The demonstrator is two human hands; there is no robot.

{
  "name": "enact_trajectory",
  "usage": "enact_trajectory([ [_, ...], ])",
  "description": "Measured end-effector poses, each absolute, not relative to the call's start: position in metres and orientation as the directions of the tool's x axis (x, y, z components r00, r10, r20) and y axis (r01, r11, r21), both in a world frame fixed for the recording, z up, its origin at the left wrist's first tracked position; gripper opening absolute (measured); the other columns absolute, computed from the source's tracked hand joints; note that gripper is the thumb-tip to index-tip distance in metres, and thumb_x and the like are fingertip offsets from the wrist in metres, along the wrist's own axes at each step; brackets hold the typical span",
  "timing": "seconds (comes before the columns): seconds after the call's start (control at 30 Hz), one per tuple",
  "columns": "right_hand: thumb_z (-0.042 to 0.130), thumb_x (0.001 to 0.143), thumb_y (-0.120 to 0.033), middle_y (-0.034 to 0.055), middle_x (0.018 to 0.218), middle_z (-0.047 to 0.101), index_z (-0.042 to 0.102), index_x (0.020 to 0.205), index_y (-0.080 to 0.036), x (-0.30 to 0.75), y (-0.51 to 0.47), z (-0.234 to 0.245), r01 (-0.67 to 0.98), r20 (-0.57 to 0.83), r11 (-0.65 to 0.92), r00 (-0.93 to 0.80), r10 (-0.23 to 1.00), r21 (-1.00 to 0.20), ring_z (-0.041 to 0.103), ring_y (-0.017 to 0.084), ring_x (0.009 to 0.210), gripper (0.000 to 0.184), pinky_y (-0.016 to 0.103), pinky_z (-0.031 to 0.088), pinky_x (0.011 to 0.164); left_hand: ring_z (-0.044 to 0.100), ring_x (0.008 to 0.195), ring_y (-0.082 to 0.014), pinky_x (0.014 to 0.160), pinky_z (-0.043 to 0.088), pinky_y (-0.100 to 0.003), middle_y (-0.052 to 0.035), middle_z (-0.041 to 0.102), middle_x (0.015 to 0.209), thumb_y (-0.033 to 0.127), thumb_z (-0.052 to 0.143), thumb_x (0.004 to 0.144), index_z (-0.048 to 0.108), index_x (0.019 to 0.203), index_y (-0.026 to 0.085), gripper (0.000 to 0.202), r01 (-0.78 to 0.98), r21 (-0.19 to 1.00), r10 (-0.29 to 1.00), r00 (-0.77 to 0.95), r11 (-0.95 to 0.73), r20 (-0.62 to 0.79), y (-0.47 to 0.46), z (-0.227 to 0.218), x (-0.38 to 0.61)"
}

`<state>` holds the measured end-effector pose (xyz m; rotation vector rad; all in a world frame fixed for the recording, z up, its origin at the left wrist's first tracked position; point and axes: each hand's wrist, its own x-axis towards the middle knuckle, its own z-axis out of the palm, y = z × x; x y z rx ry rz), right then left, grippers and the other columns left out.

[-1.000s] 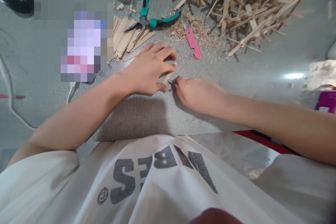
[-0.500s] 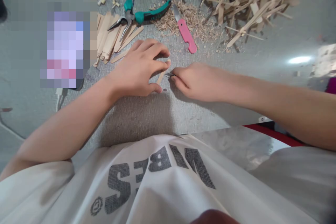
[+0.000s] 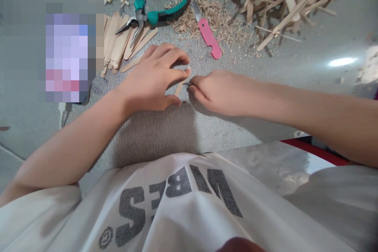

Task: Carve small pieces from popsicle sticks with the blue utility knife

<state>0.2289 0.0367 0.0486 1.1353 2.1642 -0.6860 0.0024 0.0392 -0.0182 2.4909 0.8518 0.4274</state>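
One stick [image 3: 179, 88] held, small blade [image 3: 186, 84] at its edge

Head view: from my remote station, I judge the step in hand to be cutting or scoring. The stick lies slantwise on the grey tabletop [image 3: 159, 136], between both hands. My left hand [image 3: 158, 78] is palm-down, fingers arched, its thumb and forefinger holding the stick near opposite ends. My right hand [image 3: 211, 90] is curled tight, thumb and forefinger pinching the blade; the rest of that tool is hidden. I cannot confirm whether the blade tip touches wood. Both forearms reach in from the sides, wrists low. In my judgement, the next move calls for firm left-hand pressure and a short, controlled stroke, fingertips clear.
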Motion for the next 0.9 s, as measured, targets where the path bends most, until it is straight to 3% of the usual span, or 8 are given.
enact_trajectory([
  [0.17,0.035,0.118,-0.033,0.0087,0.071,0.062,0.074,0.101,-0.018,0.229,0.038,0.046,0.851,-0.684,0.493,-0.468,0.559,-0.18,0.051,0.025,0.061,0.045,0.04,0.027,0.068,0.059,0.149,-0.0449,0.123,0.045,-0.06,-0.0171,0.069,0.156,0.041,0.088,0.091,0.079,0.134,0.022,0.049,0.531,0.483,0.64,0.764,-0.696,0.083,0.04,-0.016,0.005],
  [0.33,0.046,0.114,-0.023,0.0016,0.061,0.048,0.06,0.08,-0.025,0.226,0.042,0.047,0.83,-0.702,0.535,-0.476,0.53,-0.159,0.042,0.02,0.055,0.037,0.039,0.028,0.065,0.058,0.151,-0.0436,0.125,0.043,-0.059,-0.0133,0.069,0.156,0.041,0.089,0.089,0.08,0.133,0.026,0.047,0.537,0.501,0.655,0.751,-0.679,0.082,0.041,-0.019,0.005],
  [0.5,0.076,0.087,0.003,-0.0025,0.046,0.035,0.041,0.052,-0.024,0.217,0.048,0.045,0.791,-0.669,0.593,-0.524,0.527,-0.152,0.05,0.016,0.058,0.056,0.038,0.032,0.068,0.057,0.151,-0.0439,0.126,0.041,-0.059,-0.0113,0.068,0.156,0.041,0.091,0.087,0.082,0.127,0.027,0.044,0.513,0.543,0.661,0.743,-0.665,0.108,0.041,-0.024,0.006],
  [0.63,0.07,0.079,0.016,-0.0095,0.04,0.011,0.027,0.043,-0.018,0.211,0.055,0.05,0.766,-0.696,0.588,-0.572,0.435,-0.262,0.022,0.004,0.055,0.065,0.035,0.023,0.062,0.055,0.152,-0.0443,0.128,0.04,-0.06,-0.0106,0.067,0.155,0.044,0.09,0.088,0.083,0.121,0.026,0.038,0.496,0.567,0.667,0.734,-0.658,0.132,0.042,-0.03,0.007],
  [0.7,0.056,0.083,0.018,-0.0117,0.041,0.009,0.029,0.043,-0.014,0.212,0.059,0.048,0.781,-0.727,0.532,-0.568,0.387,-0.327,0.012,0.004,0.057,0.058,0.034,0.021,0.059,0.056,0.151,-0.0447,0.127,0.04,-0.061,-0.0105,0.068,0.153,0.044,0.092,0.086,0.084,0.118,0.027,0.037,0.476,0.585,0.668,0.727,-0.657,0.159,0.042,-0.034,0.008],
  [0.77,0.042,0.089,0.017,-0.0126,0.039,0.013,0.031,0.044,-0.011,0.218,0.062,0.04,0.809,-0.734,0.419,-0.567,0.373,-0.412,0.012,0.003,0.056,0.054,0.031,0.021,0.057,0.057,0.149,-0.0456,0.125,0.042,-0.061,-0.0108,0.07,0.15,0.045,0.095,0.082,0.085,0.114,0.027,0.037,0.452,0.598,0.665,0.723,-0.662,0.19,0.043,-0.037,0.008],
  [0.83,0.041,0.093,0.015,-0.0134,0.037,0.023,0.036,0.045,-0.011,0.225,0.065,0.03,0.824,-0.691,0.234,-0.562,0.456,-0.516,0.019,0.001,0.054,0.056,0.025,0.023,0.057,0.058,0.147,-0.0465,0.124,0.043,-0.061,-0.0112,0.071,0.149,0.045,0.098,0.079,0.085,0.112,0.027,0.039,0.439,0.602,0.662,0.719,-0.667,0.21,0.044,-0.039,0.008],
  [0.9,0.052,0.093,0.016,-0.0138,0.037,0.031,0.042,0.044,-0.013,0.231,0.067,0.022,0.783,-0.622,0.037,-0.521,0.585,-0.621,0.029,0.0,0.053,0.058,0.019,0.029,0.059,0.058,0.147,-0.0468,0.123,0.044,-0.061,-0.0113,0.072,0.149,0.044,0.098,0.078,0.085,0.111,0.028,0.039,0.438,0.602,0.663,0.717,-0.667,0.213,0.045,-0.04,0.009],
])
